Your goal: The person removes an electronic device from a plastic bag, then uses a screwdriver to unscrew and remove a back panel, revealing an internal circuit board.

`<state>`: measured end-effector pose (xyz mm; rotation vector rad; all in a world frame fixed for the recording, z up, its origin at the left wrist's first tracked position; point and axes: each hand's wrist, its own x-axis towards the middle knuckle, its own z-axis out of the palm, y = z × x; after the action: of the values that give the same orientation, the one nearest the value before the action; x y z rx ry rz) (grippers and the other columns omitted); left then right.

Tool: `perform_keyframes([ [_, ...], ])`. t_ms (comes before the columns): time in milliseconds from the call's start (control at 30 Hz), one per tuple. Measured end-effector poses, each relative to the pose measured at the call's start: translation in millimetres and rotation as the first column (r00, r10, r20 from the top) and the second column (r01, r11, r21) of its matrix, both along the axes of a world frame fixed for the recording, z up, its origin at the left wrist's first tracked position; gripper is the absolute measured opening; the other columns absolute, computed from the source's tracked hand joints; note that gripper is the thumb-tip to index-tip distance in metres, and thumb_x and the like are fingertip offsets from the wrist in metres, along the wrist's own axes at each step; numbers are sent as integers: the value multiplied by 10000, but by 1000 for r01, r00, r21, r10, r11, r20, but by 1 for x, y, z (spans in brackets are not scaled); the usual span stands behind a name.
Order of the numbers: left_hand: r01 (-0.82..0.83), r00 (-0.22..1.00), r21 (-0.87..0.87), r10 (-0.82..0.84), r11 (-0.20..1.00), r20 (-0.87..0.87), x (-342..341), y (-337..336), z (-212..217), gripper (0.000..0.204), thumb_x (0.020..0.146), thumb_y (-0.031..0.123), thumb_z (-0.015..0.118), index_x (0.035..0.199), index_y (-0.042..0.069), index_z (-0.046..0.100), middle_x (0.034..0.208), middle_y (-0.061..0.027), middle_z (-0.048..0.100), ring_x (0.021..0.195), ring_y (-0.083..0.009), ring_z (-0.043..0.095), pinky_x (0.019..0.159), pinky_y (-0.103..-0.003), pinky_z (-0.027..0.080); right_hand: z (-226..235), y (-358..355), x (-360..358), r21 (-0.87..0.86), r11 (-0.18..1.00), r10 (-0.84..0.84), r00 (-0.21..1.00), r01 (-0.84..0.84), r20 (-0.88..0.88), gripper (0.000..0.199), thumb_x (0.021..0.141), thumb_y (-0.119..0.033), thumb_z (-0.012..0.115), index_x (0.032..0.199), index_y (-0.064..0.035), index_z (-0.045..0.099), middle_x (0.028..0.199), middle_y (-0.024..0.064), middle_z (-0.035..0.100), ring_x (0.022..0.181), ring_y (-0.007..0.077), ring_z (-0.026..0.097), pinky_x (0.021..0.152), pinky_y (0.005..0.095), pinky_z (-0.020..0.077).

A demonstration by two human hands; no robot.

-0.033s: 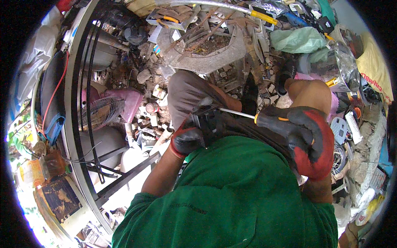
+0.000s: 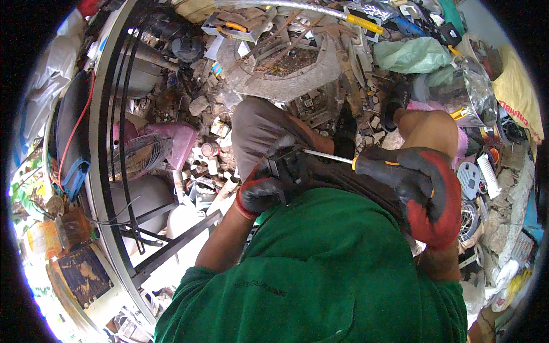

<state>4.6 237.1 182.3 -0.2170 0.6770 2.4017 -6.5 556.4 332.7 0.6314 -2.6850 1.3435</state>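
My left hand (image 2: pixel 260 193), in a black and red work glove, is closed around a dark boxy part (image 2: pixel 290 167) above my lap. What kind of part it is, I cannot make out. A screwdriver (image 2: pixel 330 156) with a pale metal shaft is gripped in my right hand (image 2: pixel 426 197), gloved in the same colours. Its shaft points left, and the tip meets or lies right by the upper edge of the dark part. Most of the screwdriver's handle is covered by the glove.
Beyond my knees lies a grey broken frame (image 2: pixel 280 86) with rubble in it. A metal rack (image 2: pixel 106 171) stands along my left. Scrap, a green plastic bag (image 2: pixel 412 56) and a yellow sack (image 2: pixel 517 94) crowd the far right. Pink plastic (image 2: pixel 180 143) lies near the rack.
The dark part has turned slightly in my left hand. My right hand and the screwdriver look the same.
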Motion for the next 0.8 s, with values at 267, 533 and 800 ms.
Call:
perform_keyframes([
  [267,56,966,-178,-99,982,-239,2,2,20,865,710,126,765,1439,6,317,1097,-130,601,931,-249,619,785,-333,510,-5,17,5,29,991,-135,969,132,208,473,837,-179,522,1260,29,484,1161,200,586,1095,330,573,984,404,417],
  [533,67,964,-284,-136,957,-231,2,-1,15,802,715,123,756,1402,19,356,1078,-144,604,873,-224,619,726,-330,512,-15,21,20,15,1000,-22,987,20,157,497,857,-180,513,1295,41,431,1218,216,540,1119,335,551,999,411,405],
  [800,97,962,-234,-152,967,-227,-1,6,32,790,720,134,759,1398,21,371,1075,-150,602,866,-238,616,738,-340,505,-8,23,15,47,999,17,991,-24,136,506,835,-176,544,1283,37,444,1222,235,546,1118,352,565,979,414,432],
])
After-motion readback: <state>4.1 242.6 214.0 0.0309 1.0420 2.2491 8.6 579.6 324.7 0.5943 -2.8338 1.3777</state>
